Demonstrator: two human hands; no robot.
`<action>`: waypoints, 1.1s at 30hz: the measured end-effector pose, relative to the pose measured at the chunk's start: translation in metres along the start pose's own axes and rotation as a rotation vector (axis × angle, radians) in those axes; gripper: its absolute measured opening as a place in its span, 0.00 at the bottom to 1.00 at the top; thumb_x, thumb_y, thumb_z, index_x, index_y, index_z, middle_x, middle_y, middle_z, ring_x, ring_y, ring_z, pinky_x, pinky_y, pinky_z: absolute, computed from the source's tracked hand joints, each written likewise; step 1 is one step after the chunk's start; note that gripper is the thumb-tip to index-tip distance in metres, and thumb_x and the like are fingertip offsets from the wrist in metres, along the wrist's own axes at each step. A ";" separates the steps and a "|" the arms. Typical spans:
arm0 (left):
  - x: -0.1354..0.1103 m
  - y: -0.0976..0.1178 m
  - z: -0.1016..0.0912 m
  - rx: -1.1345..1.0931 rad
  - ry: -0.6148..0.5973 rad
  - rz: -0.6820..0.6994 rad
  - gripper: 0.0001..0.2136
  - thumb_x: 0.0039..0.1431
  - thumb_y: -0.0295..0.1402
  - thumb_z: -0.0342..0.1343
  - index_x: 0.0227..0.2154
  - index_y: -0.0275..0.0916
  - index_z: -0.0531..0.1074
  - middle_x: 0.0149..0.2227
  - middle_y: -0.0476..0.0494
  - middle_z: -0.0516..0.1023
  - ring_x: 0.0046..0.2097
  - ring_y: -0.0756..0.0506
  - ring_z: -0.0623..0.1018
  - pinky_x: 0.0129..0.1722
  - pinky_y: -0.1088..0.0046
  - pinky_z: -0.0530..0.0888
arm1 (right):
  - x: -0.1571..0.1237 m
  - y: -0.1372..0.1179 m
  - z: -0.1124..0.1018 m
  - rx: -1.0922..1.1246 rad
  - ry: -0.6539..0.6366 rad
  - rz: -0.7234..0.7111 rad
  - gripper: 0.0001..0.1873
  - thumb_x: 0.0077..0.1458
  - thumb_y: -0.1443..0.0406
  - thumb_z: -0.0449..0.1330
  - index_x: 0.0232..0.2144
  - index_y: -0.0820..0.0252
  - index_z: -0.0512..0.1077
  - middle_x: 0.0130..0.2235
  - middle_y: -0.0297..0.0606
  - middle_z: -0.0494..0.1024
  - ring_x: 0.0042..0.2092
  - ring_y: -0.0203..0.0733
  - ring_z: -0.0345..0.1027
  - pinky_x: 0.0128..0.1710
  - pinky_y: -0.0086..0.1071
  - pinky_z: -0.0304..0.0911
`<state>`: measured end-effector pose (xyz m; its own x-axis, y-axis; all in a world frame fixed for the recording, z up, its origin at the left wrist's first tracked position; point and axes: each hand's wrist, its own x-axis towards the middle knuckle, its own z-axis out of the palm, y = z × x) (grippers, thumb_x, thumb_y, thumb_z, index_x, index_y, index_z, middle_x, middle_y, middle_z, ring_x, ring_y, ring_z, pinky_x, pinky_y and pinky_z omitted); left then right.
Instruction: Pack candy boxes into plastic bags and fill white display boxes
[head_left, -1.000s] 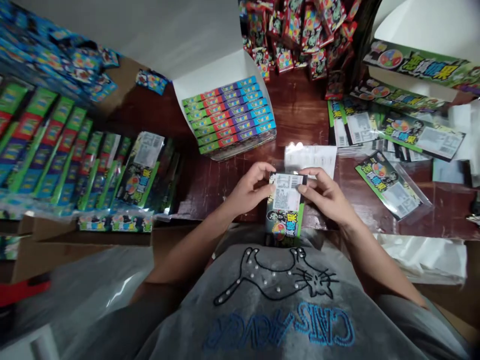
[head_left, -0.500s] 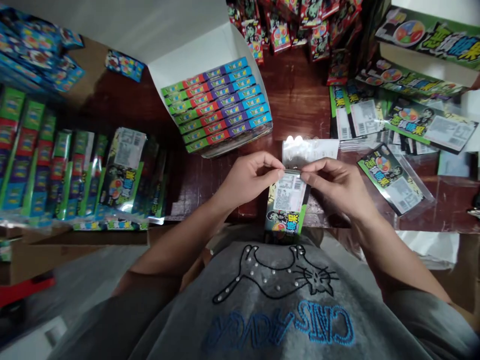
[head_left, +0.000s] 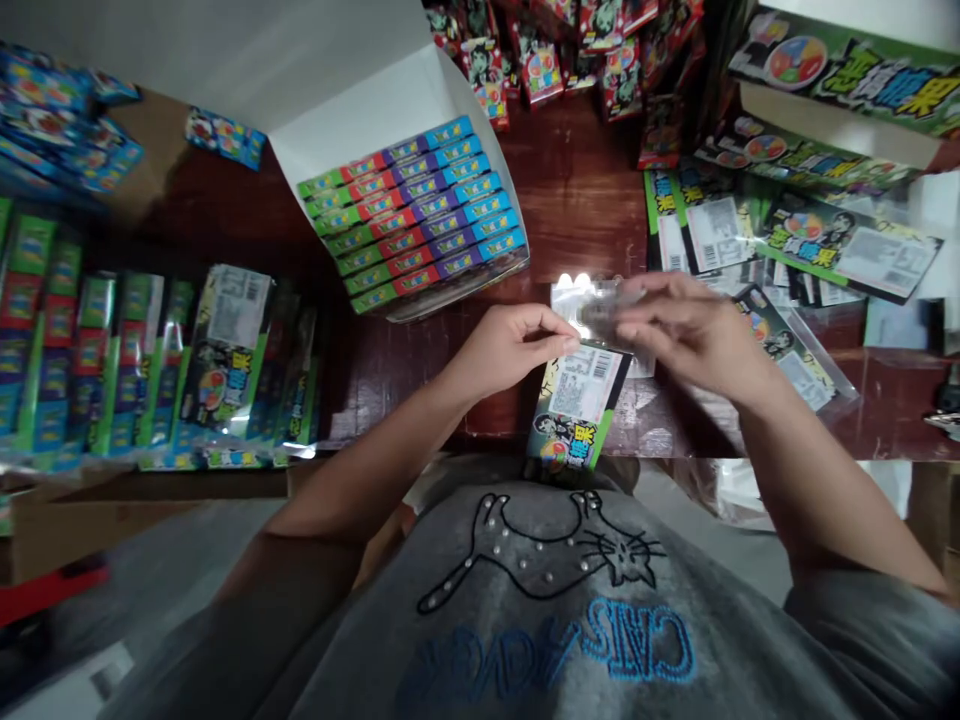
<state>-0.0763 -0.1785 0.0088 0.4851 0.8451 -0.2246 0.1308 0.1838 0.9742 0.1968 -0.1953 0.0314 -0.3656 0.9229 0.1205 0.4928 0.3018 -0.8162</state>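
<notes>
My left hand (head_left: 510,345) pinches the top corner of a green and black candy pack (head_left: 576,405) with a white barcode label, held at the table's near edge. My right hand (head_left: 686,330) is blurred by motion, stretched over a clear plastic sleeve (head_left: 581,300) lying just beyond the pack. Whether its fingers grip the sleeve is unclear.
An open white box (head_left: 390,90) holds rows of green, red, purple and blue sticks. Bagged packs (head_left: 225,350) are stacked at the left. More green packs (head_left: 847,245) lie at the right and red packets (head_left: 570,50) at the back, all on a dark wooden table (head_left: 585,190).
My right hand has let go of the pack's top and moved up and right over the clear sleeve. The left hand keeps its pinch; the pack has tilted slightly.
</notes>
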 end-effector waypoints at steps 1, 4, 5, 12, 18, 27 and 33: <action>0.005 -0.004 0.002 -0.006 -0.002 -0.008 0.09 0.58 0.37 0.72 0.38 0.37 0.85 0.42 0.40 0.89 0.44 0.46 0.86 0.50 0.65 0.81 | 0.011 0.009 -0.005 -0.147 0.003 -0.062 0.18 0.69 0.53 0.65 0.54 0.53 0.85 0.58 0.48 0.83 0.61 0.57 0.77 0.62 0.55 0.70; 0.016 -0.013 0.006 -0.023 -0.005 -0.031 0.08 0.57 0.35 0.72 0.36 0.37 0.85 0.50 0.38 0.89 0.50 0.44 0.87 0.57 0.60 0.81 | 0.044 0.036 -0.011 -0.422 -0.101 -0.145 0.26 0.71 0.54 0.60 0.64 0.60 0.78 0.57 0.53 0.82 0.58 0.60 0.75 0.61 0.57 0.67; 0.018 -0.016 0.006 -0.025 -0.001 -0.039 0.07 0.57 0.34 0.72 0.36 0.37 0.85 0.52 0.37 0.88 0.52 0.43 0.87 0.60 0.59 0.80 | 0.053 0.042 -0.011 -0.455 -0.157 -0.154 0.26 0.71 0.54 0.59 0.63 0.61 0.78 0.55 0.53 0.83 0.55 0.60 0.75 0.60 0.56 0.67; 0.022 -0.025 0.005 -0.049 0.049 -0.073 0.09 0.56 0.35 0.73 0.37 0.38 0.86 0.58 0.34 0.86 0.56 0.41 0.85 0.64 0.55 0.77 | 0.059 0.050 0.001 -0.529 -0.177 -0.132 0.12 0.71 0.60 0.58 0.43 0.54 0.82 0.44 0.45 0.84 0.48 0.54 0.72 0.53 0.48 0.63; 0.025 -0.020 0.005 0.005 0.072 -0.065 0.09 0.57 0.37 0.71 0.36 0.37 0.83 0.45 0.39 0.88 0.44 0.47 0.85 0.53 0.64 0.79 | 0.033 0.004 -0.016 -0.045 -0.187 -0.029 0.12 0.69 0.54 0.63 0.37 0.51 0.81 0.39 0.39 0.83 0.44 0.49 0.74 0.51 0.47 0.66; 0.012 0.017 0.012 -0.021 -0.092 0.040 0.10 0.56 0.32 0.69 0.37 0.38 0.75 0.38 0.47 0.83 0.40 0.49 0.81 0.43 0.72 0.75 | 0.062 -0.019 -0.025 0.711 -0.489 0.483 0.31 0.40 0.62 0.83 0.44 0.54 0.74 0.32 0.29 0.82 0.33 0.38 0.75 0.33 0.34 0.70; 0.004 0.020 0.011 -0.031 -0.074 0.066 0.10 0.56 0.32 0.68 0.38 0.37 0.75 0.37 0.48 0.80 0.39 0.50 0.78 0.43 0.71 0.74 | 0.055 -0.020 -0.007 0.550 -0.359 0.388 0.35 0.40 0.59 0.83 0.49 0.53 0.74 0.33 0.28 0.80 0.34 0.40 0.75 0.33 0.35 0.71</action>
<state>-0.0624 -0.1774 0.0270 0.5543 0.8169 -0.1595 0.0703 0.1450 0.9869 0.1724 -0.1490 0.0584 -0.5274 0.7757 -0.3467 0.2086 -0.2773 -0.9379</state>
